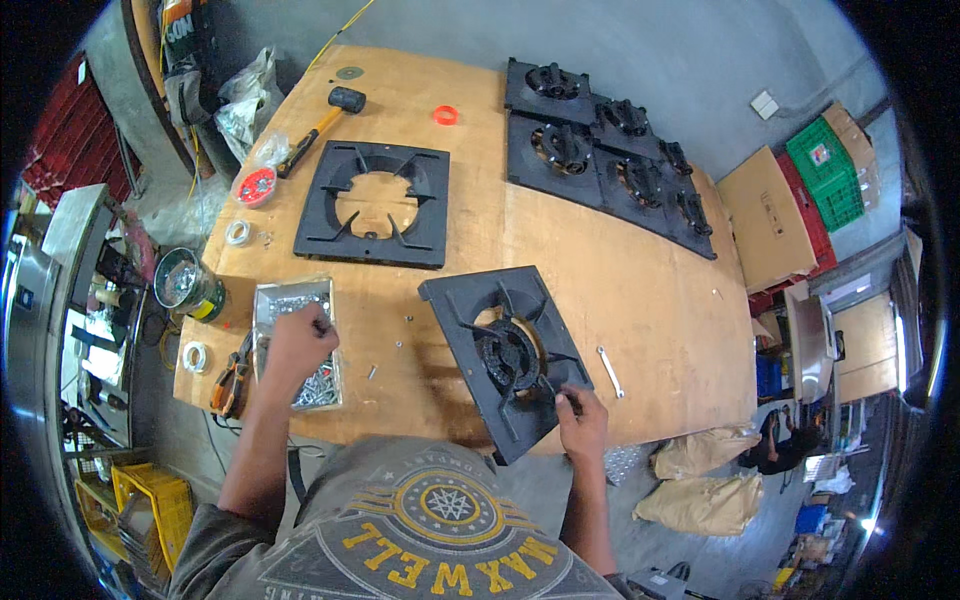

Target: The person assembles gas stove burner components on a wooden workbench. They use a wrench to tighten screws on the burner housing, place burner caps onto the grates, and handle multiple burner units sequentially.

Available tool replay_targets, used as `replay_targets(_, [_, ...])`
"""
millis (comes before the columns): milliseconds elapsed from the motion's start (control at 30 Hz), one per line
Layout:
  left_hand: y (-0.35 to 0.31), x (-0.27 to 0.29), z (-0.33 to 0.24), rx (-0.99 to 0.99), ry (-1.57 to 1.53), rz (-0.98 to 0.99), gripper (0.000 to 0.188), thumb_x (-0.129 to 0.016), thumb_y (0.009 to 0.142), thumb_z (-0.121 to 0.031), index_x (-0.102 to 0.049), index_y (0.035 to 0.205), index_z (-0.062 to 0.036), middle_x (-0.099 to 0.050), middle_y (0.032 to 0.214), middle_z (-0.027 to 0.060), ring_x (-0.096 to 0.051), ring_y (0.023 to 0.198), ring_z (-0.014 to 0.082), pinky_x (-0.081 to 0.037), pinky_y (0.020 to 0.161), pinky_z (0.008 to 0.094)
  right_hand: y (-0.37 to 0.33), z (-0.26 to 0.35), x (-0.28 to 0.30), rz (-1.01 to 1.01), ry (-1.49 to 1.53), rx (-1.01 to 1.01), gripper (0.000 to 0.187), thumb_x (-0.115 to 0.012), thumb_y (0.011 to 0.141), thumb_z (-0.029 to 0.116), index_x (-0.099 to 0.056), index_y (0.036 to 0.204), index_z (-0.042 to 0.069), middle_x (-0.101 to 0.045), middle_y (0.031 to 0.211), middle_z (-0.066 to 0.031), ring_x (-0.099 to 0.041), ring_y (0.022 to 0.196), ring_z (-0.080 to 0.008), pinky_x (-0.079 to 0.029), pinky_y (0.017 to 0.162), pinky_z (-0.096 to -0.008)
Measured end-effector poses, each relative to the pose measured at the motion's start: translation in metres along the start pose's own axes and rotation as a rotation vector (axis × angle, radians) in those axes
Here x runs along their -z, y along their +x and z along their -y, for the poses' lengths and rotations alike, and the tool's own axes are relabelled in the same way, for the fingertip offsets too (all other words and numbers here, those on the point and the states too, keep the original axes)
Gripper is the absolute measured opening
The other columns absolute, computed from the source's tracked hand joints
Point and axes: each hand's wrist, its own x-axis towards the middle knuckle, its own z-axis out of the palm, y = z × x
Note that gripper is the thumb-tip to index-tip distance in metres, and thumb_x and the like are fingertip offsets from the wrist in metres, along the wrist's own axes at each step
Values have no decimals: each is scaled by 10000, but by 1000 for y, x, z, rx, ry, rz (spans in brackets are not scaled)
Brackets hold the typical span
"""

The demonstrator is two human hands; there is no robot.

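Left hand: here it is, the left hand (300, 345) over the carton, fingers curled in narrow; whether anything is pinched there, I cannot tell.
Hardware carton: an open, pale cardboard box (337, 372), small silver pieces at its far end, silver bolts (318, 388) heaped at the near end, the middle covered by the hand.
Right hand: over on the other side, the right hand (582, 415) has hold of a corner of the stove frame, thumb on the top face.
Black stove frame: the square black stove frame (463, 342) sits askew right of the carton, its near corner reaching past the table edge, a round burner (510, 355) within its opening.
Bucket: at the table's left edge, a dark bucket (207, 302) with a yellow patch, silver hardware inside.
Clear tub: farther up, a small tub (243, 198) loaded with red pieces, a clear plastic bag (272, 150) right by it.
Loose bits: a small screw (373, 372) lies between carton and frame; a wrench (610, 372) rests to the frame's right.
Tools: orange-and-black pliers (234, 378) just left of the carton, a black-headed mallet (346, 100) up beyond the tub.
Second frame: another square black frame (325, 200) lies flat, beyond the carton, bare wood showing through its opening.
Far corner: a cluster of black burner units (530, 175) side by side.
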Motion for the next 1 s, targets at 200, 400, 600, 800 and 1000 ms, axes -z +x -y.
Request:
replay_targets(200, [5, -26, 13, -76, 38, -119, 208, -698, 772, -180, -645, 873, -6, -663, 801, 190, -656, 748, 362, -524, 689, 433, 9, 20, -3, -4, -57, 77, 215, -673, 850, 135, -683, 1025, 12, -686, 922, -176, -661, 848, -322, -514, 790, -399])
replay_targets(400, [-14, -24, 13, -192, -5, 22, 209, -686, 795, -177, -659, 929, -18, -677, 879, 172, -668, 784, 329, -533, 719, 421, -2, 2, -1, 29, -7, -35, 188, -660, 855, 97, -679, 1019, 6, -687, 927, -172, -668, 879, -308, -519, 788, -378])
replay_targets(600, [-20, -80, -10, -327, 340, 312, 175, -619, 799, -87, -685, 945, -18, -692, 924, 192, -685, 866, 342, -550, 747, 443, 0, -4, -3, 47, -11, -39, 194, -663, 853, 98, -674, 1017, -6, -687, 948, -179, -668, 891, -312, -516, 822, -377])
replay_targets(800, [-5, -111, -5, -227, 561, 507, 161, -619, 785, -66, -708, 904, -5, -697, 946, 222, -695, 907, 345, -562, 763, 443, 9, 26, 2, 20, -21, 16, 210, -673, 853, 117, -675, 1019, -11, -684, 953, -188, -666, 888, -312, -517, 804, -374])
replay_targets(1000, [-11, -114, 0, -232, 589, 432, 180, -622, 783, -70, -680, 938, 0, -696, 941, 222, -694, 916, 352, -559, 777, 455, 26, 32, -11, 112, 73, 37, 219, -672, 855, 141, -678, 1027, 5, -682, 941, -182, -665, 863, -330, -518, 767, -382])
